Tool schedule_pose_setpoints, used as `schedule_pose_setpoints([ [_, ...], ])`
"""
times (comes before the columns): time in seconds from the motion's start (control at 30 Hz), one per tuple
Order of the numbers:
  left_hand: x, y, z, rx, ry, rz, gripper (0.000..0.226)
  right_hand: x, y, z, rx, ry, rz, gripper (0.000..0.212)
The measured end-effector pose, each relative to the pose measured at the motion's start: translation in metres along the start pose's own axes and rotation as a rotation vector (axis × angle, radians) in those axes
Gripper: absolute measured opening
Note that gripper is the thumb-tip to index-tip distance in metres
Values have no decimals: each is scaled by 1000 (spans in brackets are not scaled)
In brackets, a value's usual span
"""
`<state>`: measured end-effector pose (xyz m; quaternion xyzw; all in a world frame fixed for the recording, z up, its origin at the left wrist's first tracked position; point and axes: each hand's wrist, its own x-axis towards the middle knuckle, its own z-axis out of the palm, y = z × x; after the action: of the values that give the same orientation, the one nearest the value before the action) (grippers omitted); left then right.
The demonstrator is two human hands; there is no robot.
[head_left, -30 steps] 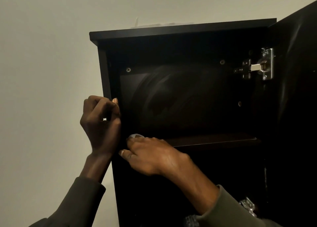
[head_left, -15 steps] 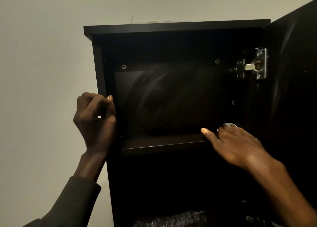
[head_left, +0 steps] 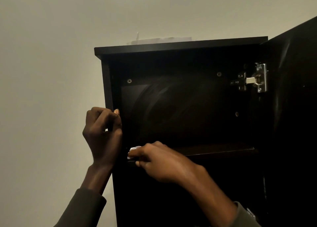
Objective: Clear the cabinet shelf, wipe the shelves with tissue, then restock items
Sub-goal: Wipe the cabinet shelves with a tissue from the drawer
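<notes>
White tissue (head_left: 133,150) wadded under right hand (head_left: 161,161) fingers, pressed on shelf (head_left: 214,150) left end, left hand (head_left: 103,135) just beside it clamped on cabinet side panel (head_left: 108,82), open door (head_left: 295,106) far right, steel hinge (head_left: 253,79) above.
</notes>
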<state>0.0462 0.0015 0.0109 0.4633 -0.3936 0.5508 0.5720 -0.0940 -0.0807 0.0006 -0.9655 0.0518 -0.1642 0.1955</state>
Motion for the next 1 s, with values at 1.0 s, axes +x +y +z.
schedule_pose_setpoints([
  [1.0,-1,-8,0,31,-9,-6,22,62,7,-3,-138,151,20,27],
])
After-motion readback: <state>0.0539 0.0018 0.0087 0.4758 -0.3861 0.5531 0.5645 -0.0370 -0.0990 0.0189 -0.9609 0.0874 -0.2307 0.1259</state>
